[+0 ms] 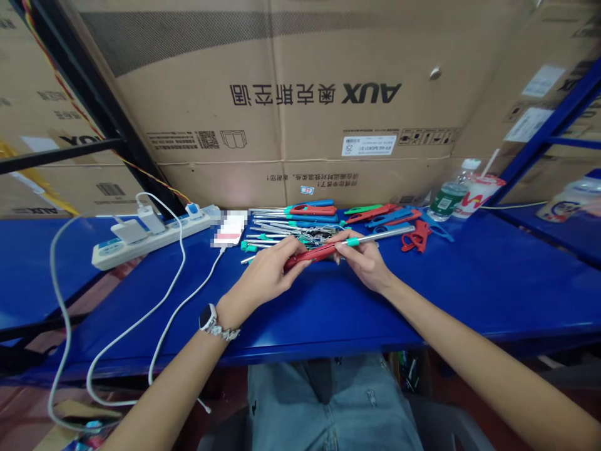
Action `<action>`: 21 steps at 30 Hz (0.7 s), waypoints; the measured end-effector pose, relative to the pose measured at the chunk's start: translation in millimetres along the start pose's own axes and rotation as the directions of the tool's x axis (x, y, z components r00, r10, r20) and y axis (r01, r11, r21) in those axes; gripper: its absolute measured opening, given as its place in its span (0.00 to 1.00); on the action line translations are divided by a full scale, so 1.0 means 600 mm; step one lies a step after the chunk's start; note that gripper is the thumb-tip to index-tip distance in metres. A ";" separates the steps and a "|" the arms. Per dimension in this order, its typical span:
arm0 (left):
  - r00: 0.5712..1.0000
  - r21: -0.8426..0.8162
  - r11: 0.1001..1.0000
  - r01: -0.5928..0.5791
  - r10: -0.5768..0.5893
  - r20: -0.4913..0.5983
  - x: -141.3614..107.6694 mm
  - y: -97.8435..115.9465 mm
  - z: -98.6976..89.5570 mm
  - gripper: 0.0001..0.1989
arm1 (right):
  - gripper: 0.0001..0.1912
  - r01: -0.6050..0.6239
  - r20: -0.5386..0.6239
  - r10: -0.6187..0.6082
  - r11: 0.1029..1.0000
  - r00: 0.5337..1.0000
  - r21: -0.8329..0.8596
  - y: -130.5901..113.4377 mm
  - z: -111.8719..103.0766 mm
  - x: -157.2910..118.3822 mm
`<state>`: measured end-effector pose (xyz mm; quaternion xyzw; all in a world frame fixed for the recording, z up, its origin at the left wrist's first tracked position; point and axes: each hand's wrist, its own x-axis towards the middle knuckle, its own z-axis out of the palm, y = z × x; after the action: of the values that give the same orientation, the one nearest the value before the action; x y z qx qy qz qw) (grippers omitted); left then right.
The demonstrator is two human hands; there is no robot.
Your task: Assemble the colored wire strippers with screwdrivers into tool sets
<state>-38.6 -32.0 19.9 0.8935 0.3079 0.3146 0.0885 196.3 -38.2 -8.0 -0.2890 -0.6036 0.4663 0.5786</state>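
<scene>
Both hands hold one long-necked lighter (319, 253) above the blue table. Its red handle lies in the fingers of my left hand (275, 266), which are closed round the handle's left end. Pinched near the green collar, the front part is in my right hand (364, 260), and the silver tube (387, 234) points right. Behind the hands lies a pile of metal lighter tubes (270, 230) with green collars and thin wires. Finished-looking lighters with red and blue handles (312, 210) lie at the back. Loose red handle shells (416, 238) and blue ones (392, 217) are to the right.
A white power strip (154, 235) with plugs and a phone (232, 228) on a white cable are at left. A water bottle (448, 194) and a paper cup (479, 194) stand back right. Cardboard (300, 138) walls the back of the blue table (300, 326).
</scene>
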 end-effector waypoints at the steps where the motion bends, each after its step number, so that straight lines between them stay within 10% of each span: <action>1: 1.000 0.017 1.000 0.008 -0.009 0.018 0.005 0.004 -0.001 0.07 | 0.13 -0.008 -0.001 0.008 1.000 1.000 0.005 0.001 0.000 0.000; 14: 1.000 -0.092 0.996 0.003 -0.001 0.026 0.029 0.003 0.023 0.15 | 0.19 -0.097 0.029 0.094 0.988 0.995 0.121 -0.010 0.008 0.003; 21: 0.999 -0.116 0.993 0.035 -0.034 0.009 0.021 0.003 0.023 0.16 | 0.25 -0.060 -0.172 0.072 0.996 0.982 0.072 -0.007 0.018 0.006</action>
<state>-21.4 -25.3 16.1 0.8825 0.3042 0.3273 0.1468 186.0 -39.0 -1.5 -0.3292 -0.5248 0.4779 0.6228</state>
